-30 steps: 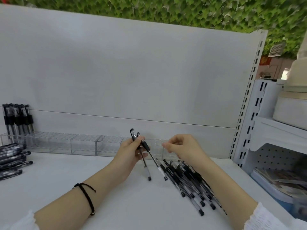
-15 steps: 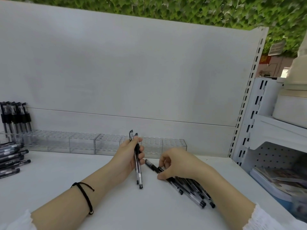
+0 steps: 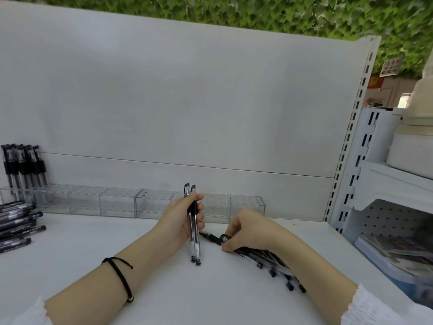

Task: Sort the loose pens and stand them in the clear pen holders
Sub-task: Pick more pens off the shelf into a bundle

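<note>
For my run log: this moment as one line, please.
left hand: holds two pens upright | right hand: grips pen at loose pile | clear pen holders: standing pens far left

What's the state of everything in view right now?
left hand, grips two pens upright
right hand, pinches a pen in the loose pile
loose pile, lying flat
clear pen holders, in a row, mostly empty
standing pens, upright in the leftmost holder
stacked pens, lying at the left edge
</note>
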A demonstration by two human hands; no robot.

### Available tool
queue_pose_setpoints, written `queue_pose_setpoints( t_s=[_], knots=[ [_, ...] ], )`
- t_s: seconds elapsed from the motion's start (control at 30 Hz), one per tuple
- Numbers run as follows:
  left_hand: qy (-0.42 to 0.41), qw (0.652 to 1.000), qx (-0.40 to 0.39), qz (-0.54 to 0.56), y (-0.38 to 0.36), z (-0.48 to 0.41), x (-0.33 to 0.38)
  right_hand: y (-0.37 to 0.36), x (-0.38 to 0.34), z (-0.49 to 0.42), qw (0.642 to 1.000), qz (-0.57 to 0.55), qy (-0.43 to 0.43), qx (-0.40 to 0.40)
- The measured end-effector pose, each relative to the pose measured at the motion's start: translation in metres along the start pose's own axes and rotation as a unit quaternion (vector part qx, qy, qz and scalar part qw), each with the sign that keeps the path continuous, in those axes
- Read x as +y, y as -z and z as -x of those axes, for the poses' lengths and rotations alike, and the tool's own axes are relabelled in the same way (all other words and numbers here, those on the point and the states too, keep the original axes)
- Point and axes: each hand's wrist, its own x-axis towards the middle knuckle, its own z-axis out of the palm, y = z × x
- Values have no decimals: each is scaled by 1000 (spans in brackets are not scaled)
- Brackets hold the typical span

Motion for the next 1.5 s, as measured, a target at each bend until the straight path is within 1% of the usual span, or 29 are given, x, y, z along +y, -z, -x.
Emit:
queue_pose_setpoints(
  t_s=[0.07,0.13,0.2,0.23,0.3,0.33,0.37,0.47,0.53,0.6,0.67,0.73,0.77,0.83,0.9,0.97,1.1,1.2,1.27,1.3,1.33,1.37,1.4,1.47,1.5],
  knots=[
    [10,1000,-2,8,0,0,0,0,1,-2,999,-26,-2,24],
    [21,1000,-8,17,-1,1,1,3,3,-3,990,-108,0,92],
    [36,999,-13,33,-1,2,2,11,5,-4,957,-246,-7,153],
    [48,998,-15,47,-1,2,2,15,5,-3,935,-313,-11,166],
    [78,994,-22,79,-2,3,1,21,5,-1,901,-404,-12,159],
    [89,991,-30,90,-2,3,0,21,4,0,895,-422,-10,146],
    [95,990,-41,96,-3,3,-1,19,3,2,896,-423,-9,131],
    [98,987,-63,108,-6,2,-4,9,-4,3,920,-382,-5,87],
    [90,988,-69,101,-6,0,-5,3,-7,0,925,-372,-2,78],
    [83,992,-57,80,-6,-1,-6,-2,-7,-2,926,-369,5,78],
    [70,994,-39,70,-7,0,-6,-4,-7,-2,935,-346,14,74],
    [65,993,-17,92,-9,0,-6,-3,-7,-1,937,-340,17,77],
    [69,991,-7,113,-9,-1,-6,-1,-7,-2,931,-354,18,90],
    [85,987,6,134,-9,0,-5,6,-2,-4,906,-404,21,125],
    [115,986,-3,121,-8,2,-6,12,2,-5,877,-459,32,140],
    [146,985,-29,86,-10,7,-8,13,3,-5,867,-476,43,139],
    [169,980,-98,36,-14,11,-12,9,-2,-6,874,-461,54,142],
    [175,974,-143,21,-16,14,-10,5,-4,-8,886,-429,63,163],
    [176,973,-147,10,-18,16,-10,4,-1,-11,887,-425,71,165],
    [176,974,-141,10,-18,16,-10,4,1,-13,894,-411,73,164],
    [179,974,-135,19,-18,16,-10,5,3,-14,913,-363,71,174],
    [183,974,-129,34,-18,16,-10,7,6,-14,937,-287,63,189],
    [190,973,-121,48,-16,15,-10,11,9,-14,954,-213,52,204],
    [204,972,-96,60,-13,12,-10,19,18,-13,973,-95,24,209],
    [209,972,-82,65,-12,10,-10,23,21,-11,980,-44,7,192]
  ],
)
